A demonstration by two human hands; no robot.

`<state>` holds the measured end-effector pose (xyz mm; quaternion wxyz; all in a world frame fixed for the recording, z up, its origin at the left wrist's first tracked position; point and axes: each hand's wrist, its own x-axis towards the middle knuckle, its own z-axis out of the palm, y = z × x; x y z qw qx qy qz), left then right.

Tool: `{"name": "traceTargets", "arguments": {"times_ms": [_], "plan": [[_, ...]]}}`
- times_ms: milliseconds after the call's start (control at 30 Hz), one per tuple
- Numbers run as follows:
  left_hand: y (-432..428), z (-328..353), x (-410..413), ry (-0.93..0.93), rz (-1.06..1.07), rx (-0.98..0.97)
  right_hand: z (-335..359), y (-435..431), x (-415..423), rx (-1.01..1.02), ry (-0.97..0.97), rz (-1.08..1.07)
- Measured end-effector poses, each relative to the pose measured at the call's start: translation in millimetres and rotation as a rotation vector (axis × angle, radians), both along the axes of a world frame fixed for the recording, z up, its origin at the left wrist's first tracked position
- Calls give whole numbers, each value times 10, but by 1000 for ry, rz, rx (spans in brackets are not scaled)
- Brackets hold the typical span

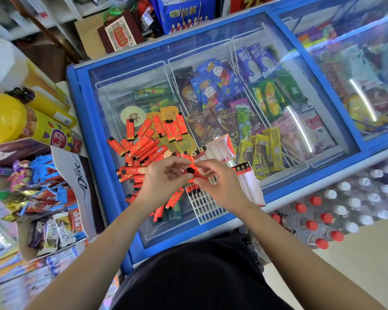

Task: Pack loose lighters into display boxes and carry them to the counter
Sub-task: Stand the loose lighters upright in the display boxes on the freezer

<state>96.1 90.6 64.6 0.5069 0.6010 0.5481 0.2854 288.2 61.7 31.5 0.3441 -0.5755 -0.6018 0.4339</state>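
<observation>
Several loose red lighters with black caps (141, 144) lie heaped on the glass lid of a blue chest freezer (211, 52). My left hand (164, 177) and my right hand (217, 182) meet above the lid and both pinch one red lighter (194, 172) between their fingertips. Just below them lies a white slotted display tray (207, 206) with three lighters standing in its near-left slots. A white and red display box (220, 148) stands open behind my hands, with a few lighter tops showing at its edges.
Ice cream packs fill the freezer's wire baskets under the glass. A Dove chocolate carton (76, 175) and candy bags crowd the left. Shrink-wrapped bottles with red and white caps (336, 211) sit on the floor at right.
</observation>
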Motion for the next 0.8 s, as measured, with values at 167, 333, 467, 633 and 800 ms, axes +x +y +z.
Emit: {"name": "traceTargets", "arguments": {"times_ms": [167,333,467,633,800], "plan": [[-118,-98,37,-66,-34,-58,-14,-126,43,-33,9,-86],[-275,-542,-40,179,-110,-43,-160,-359,224,-139,-67,-202],[-404,-746,-16,253,-178,8,-274,-488,216,-210,-95,-280],[-441,-813,98,323,-173,140,-394,-450,74,-191,-107,-315],[-409,-844,88,312,-133,154,-487,-379,-19,-184,-173,-237]]}}
